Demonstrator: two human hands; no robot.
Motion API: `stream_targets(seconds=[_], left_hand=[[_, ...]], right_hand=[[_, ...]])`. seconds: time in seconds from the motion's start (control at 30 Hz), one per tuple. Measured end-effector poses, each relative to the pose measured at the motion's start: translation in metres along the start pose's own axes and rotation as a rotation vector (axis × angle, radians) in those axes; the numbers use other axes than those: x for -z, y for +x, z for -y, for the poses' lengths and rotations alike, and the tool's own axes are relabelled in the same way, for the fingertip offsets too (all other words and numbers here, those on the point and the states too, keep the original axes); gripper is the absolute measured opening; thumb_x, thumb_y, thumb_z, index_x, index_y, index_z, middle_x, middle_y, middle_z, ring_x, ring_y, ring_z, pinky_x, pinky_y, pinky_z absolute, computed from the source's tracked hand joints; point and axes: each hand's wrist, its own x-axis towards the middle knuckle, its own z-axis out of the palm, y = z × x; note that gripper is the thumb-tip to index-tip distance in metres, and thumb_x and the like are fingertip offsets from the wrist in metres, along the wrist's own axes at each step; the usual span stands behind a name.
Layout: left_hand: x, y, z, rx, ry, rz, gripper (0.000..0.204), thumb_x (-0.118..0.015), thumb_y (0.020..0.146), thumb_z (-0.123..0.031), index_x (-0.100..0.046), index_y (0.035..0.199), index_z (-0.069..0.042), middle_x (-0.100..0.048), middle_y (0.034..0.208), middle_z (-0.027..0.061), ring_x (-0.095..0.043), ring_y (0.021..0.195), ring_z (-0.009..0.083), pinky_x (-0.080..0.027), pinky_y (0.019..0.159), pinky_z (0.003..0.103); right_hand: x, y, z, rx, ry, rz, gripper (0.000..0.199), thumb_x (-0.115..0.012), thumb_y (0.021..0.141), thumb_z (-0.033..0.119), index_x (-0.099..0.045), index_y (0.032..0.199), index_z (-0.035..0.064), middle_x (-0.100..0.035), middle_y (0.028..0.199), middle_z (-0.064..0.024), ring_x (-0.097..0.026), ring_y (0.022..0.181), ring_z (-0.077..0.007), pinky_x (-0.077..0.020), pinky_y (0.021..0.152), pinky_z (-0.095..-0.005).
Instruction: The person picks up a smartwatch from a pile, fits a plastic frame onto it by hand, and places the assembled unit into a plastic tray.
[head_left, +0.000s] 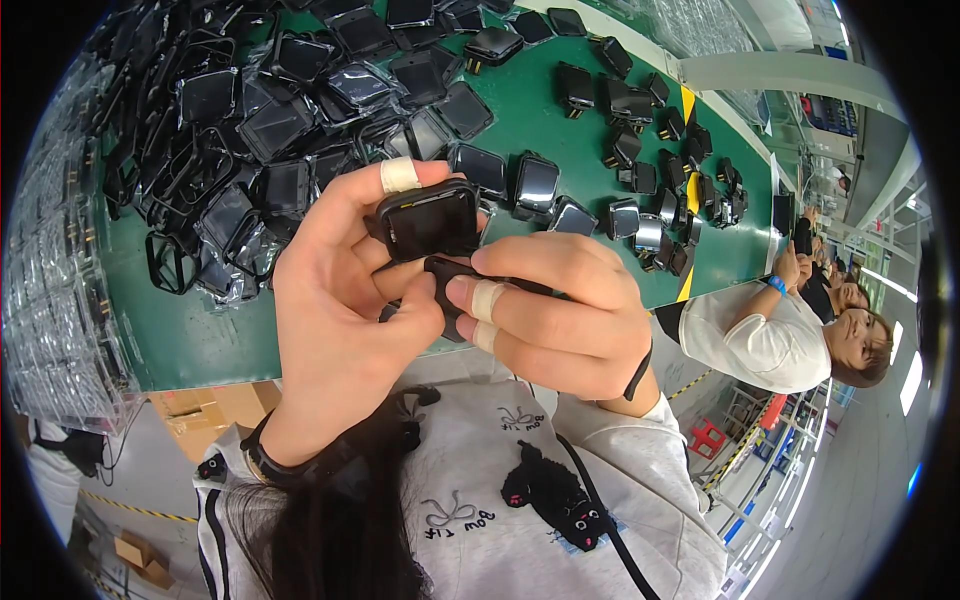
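My left hand [330,290] is closed around a black square smartwatch-like case [432,222], its glossy dark face turned up, fingers behind it and thumb below. My right hand [575,315] pinches a black flexible-looking piece [446,274] just under the case's lower edge. Whether that piece is joined to the case is hidden by my fingers. White tape wraps one finger of my left hand and two of my right. Beyond my hands, a large heap of similar black cases and frames [285,125], many in clear film, covers the left of the green table [200,345].
More black units [630,100] lie scattered on the right, across yellow-black tape [690,190]. Stacked clear plastic trays [60,240] stand at the left edge. A person in a white shirt [755,335] sits along the right side. Below the table are cardboard boxes [215,418].
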Motion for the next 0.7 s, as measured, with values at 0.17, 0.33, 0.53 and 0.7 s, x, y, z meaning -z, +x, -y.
stream_targets(seconds=[0.17, 0.33, 0.53, 0.7], left_hand=[[-0.0001, -0.0005, 0.004, -0.009, -0.007, -0.014, 0.054, -0.043, 0.073, 0.021, -0.044, 0.124, 0.005, -0.058, 0.114, 0.0176, -0.06, 0.103, 0.0207, -0.051, 0.088, 0.03], [0.0012, 0.0001, 0.0064, -0.032, 0.003, -0.072, 0.053, -0.043, 0.074, 0.02, -0.044, 0.124, 0.005, -0.058, 0.114, 0.0176, -0.06, 0.104, 0.0212, -0.05, 0.089, 0.031], [0.0014, -0.0025, 0.0014, -0.01, -0.019, -0.041, 0.053, -0.041, 0.075, 0.017, -0.042, 0.127, 0.007, -0.057, 0.117, 0.0191, -0.061, 0.105, 0.0241, -0.049, 0.092, 0.033], [0.0073, -0.0012, 0.0059, -0.027, -0.009, -0.015, 0.053, -0.042, 0.077, 0.019, -0.042, 0.128, 0.005, -0.056, 0.116, 0.0183, -0.06, 0.104, 0.0221, -0.049, 0.091, 0.032]], right_hand=[[-0.0034, -0.0015, -0.0019, -0.01, 0.015, -0.011, 0.018, -0.075, 0.058, 0.002, -0.064, 0.072, 0.0012, -0.065, 0.088, -0.0076, -0.064, 0.084, -0.0276, -0.0533, 0.058, -0.0304], [-0.0048, -0.0025, -0.0065, 0.009, 0.013, -0.035, 0.017, -0.075, 0.057, 0.003, -0.064, 0.071, 0.0014, -0.066, 0.088, -0.0075, -0.064, 0.084, -0.0275, -0.053, 0.058, -0.0303], [-0.0045, -0.0015, -0.0064, -0.003, 0.023, -0.02, 0.017, -0.075, 0.057, 0.004, -0.064, 0.07, 0.0022, -0.066, 0.088, -0.0073, -0.064, 0.085, -0.0272, -0.0524, 0.058, -0.0296], [-0.0039, 0.0015, -0.0018, -0.01, -0.031, -0.001, 0.018, -0.075, 0.056, 0.006, -0.065, 0.072, 0.0041, -0.067, 0.089, -0.0057, -0.062, 0.078, -0.0248, -0.0492, 0.058, -0.0287]])
